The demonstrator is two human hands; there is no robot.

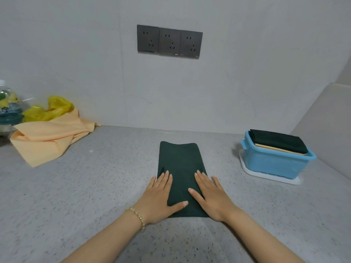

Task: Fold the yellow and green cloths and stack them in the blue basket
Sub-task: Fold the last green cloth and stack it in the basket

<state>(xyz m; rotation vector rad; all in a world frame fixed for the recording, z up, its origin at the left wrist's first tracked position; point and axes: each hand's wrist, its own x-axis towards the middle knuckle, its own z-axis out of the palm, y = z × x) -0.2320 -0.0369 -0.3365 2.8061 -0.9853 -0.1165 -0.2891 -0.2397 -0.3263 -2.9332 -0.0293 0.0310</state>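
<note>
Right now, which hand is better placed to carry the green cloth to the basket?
Probably the right hand: it lies on the cloth on the side nearer the basket; the left hand would have to cross over.

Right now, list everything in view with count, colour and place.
half-folded green cloth: 1, dark green, counter centre, under both hands
blue basket: 1, light blue, right, on the tray
white tray: 1, white, under the basket
stacked green cloth: 1, dark green, top of the basket
stacked yellow cloth: 1, pale yellow, beneath it
loose yellow cloth: 1, pale yellow-orange, crumpled, far left
plastic bag: 1, yellow, behind it
bottle: 1, clear, left edge
wall sockets: 3, dark grey, wall
bracelet: 1, beaded, left wrist
left hand: flat on the cloth
right hand: flat on the cloth
</note>
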